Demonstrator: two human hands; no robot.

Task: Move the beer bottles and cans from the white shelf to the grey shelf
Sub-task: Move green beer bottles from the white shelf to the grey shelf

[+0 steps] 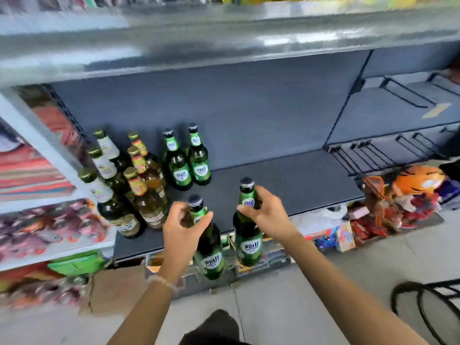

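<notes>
While each hand grips a green glass beer bottle by the neck at lower centre, the left hand (183, 226) holds a tilted bottle (207, 255) and the right hand (263, 211) an upright bottle (249, 241), both at the front edge of the dark grey metal shelf (286, 180), where eight more bottles (139, 175) stand at left.

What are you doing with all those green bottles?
A person is stocking beer on the grey shelf. The left hand grips one green bottle by its neck, and the right hand grips another green bottle the same way, both at the shelf's front edge. Two matching green bottles already stand at the back, with gold-capped bottles lined up to their left.
</notes>
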